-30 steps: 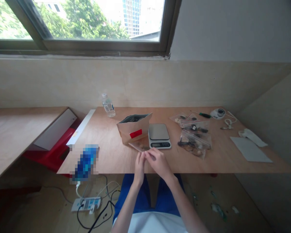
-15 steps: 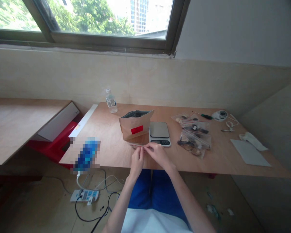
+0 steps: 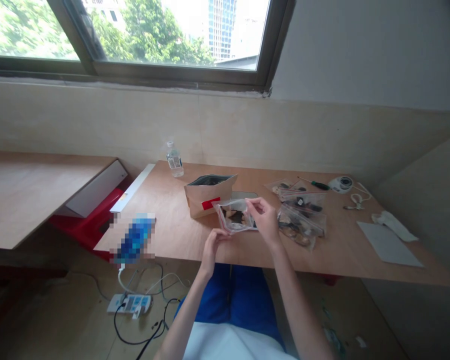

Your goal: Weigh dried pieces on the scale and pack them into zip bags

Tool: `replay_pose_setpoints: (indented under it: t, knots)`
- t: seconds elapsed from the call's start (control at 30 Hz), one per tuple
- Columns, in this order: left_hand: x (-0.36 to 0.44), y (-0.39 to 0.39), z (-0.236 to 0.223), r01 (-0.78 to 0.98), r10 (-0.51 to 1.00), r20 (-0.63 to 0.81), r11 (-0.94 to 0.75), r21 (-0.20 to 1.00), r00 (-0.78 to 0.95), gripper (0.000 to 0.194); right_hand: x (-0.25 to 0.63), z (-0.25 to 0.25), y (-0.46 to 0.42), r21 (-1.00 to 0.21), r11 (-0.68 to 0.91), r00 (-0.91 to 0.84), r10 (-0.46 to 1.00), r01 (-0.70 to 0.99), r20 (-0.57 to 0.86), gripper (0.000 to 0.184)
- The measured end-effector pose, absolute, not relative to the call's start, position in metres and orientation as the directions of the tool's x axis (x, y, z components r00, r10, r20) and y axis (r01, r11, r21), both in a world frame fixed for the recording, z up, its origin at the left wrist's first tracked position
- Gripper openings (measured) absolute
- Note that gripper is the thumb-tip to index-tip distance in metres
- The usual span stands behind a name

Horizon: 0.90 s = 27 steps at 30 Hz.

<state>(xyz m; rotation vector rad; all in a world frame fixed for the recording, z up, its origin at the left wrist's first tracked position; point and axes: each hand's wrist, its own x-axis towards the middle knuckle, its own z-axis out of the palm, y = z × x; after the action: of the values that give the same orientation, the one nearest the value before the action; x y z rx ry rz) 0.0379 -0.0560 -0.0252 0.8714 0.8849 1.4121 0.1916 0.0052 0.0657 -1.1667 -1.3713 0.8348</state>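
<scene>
My right hand point(image 3: 264, 220) pinches the upper right side of a clear zip bag point(image 3: 234, 216) with dark and tan pieces inside, holding it above the table. My left hand point(image 3: 213, 252) sits lower, its fingertips at the bag's bottom edge; I cannot tell whether they grip it. Behind the bag, a digital kitchen scale point(image 3: 245, 195) is mostly hidden. To its left stands a brown paper bag point(image 3: 206, 200) with a red label and a dark lining. Several more zip bags point(image 3: 302, 222) with dark pieces lie just right of my right hand.
A screwdriver point(image 3: 320, 185), a white round device point(image 3: 340, 184), a white cable point(image 3: 356, 201), a grey sheet point(image 3: 388, 244) and a white cloth point(image 3: 393, 225) lie on the wooden table point(image 3: 345, 255). A water bottle point(image 3: 174, 161) and a blurred phone point(image 3: 135, 239) also stand there.
The zip bag has risen from the table edge and moved right, in front of the scale. My hands have spread apart, the right one higher. The view has tilted slightly.
</scene>
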Motion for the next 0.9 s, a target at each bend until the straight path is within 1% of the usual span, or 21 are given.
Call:
replay_pose_setpoints:
  t: [0.07, 0.1, 0.17, 0.2, 0.3, 0.37, 0.43, 0.5, 0.63, 0.7, 0.77, 0.83, 0.9]
  knots:
    - [0.045, -0.050, -0.034, -0.632, 0.996, -0.091, 0.067, 0.772, -0.005, 0.036, 0.188, 0.067, 0.004, -0.958, 0.242, 0.047, 0.967, 0.157, 0.252, 0.028]
    - [0.050, -0.046, -0.037, -0.699, 0.992, -0.127, 0.105, 0.708, 0.021, 0.041, 0.185, 0.065, 0.004, -0.958, 0.232, 0.017, 0.971, 0.168, 0.239, 0.027]
    - [0.060, -0.038, -0.042, -0.778, 0.985, -0.160, 0.147, 0.611, 0.061, 0.048, 0.179, 0.059, 0.005, -0.938, 0.237, -0.049, 0.971, 0.252, 0.233, 0.023]
    - [0.065, -0.034, -0.044, -0.803, 0.985, -0.167, 0.137, 0.581, 0.047, 0.050, 0.176, 0.057, 0.005, -0.911, 0.261, -0.071, 0.965, 0.318, 0.252, 0.020]
    - [0.078, -0.020, -0.051, -0.830, 0.970, -0.208, 0.010, 0.558, -0.128, 0.045, 0.168, 0.052, 0.004, -0.790, 0.378, -0.083, 0.918, 0.483, 0.389, 0.018]
    - [0.082, -0.010, -0.057, -0.816, 0.936, -0.243, -0.073, 0.573, -0.254, 0.040, 0.163, 0.053, 0.004, -0.742, 0.453, -0.115, 0.880, 0.494, 0.461, 0.018]
    - [0.083, -0.002, -0.062, -0.801, 0.903, -0.254, -0.144, 0.582, -0.347, 0.037, 0.159, 0.054, 0.006, -0.737, 0.500, -0.224, 0.865, 0.455, 0.449, 0.017]
    - [0.082, 0.003, -0.065, -0.794, 0.888, -0.241, -0.193, 0.576, -0.391, 0.036, 0.156, 0.053, 0.012, -0.736, 0.515, -0.357, 0.852, 0.439, 0.383, 0.021]
    - [0.076, 0.005, -0.065, -0.798, 0.899, -0.226, -0.189, 0.572, -0.375, 0.033, 0.148, 0.042, 0.031, -0.703, 0.539, -0.558, 0.794, 0.463, 0.241, 0.028]
    - [0.070, 0.004, -0.064, -0.824, 0.914, -0.234, -0.160, 0.544, -0.332, 0.029, 0.143, 0.035, 0.040, -0.662, 0.547, -0.597, 0.781, 0.512, 0.183, 0.031]
    - [0.064, 0.004, -0.065, -0.868, 0.939, -0.227, -0.122, 0.481, -0.258, 0.027, 0.138, 0.027, 0.047, -0.629, 0.552, -0.621, 0.772, 0.547, 0.137, 0.032]
    - [0.057, 0.004, -0.065, -0.905, 0.958, -0.211, -0.093, 0.414, -0.195, 0.030, 0.134, 0.020, 0.054, -0.638, 0.563, -0.649, 0.750, 0.525, 0.128, 0.033]
    - [0.052, 0.006, -0.066, -0.922, 0.961, -0.219, -0.073, 0.379, -0.166, 0.033, 0.132, 0.014, 0.060, -0.673, 0.573, -0.660, 0.733, 0.467, 0.166, 0.032]
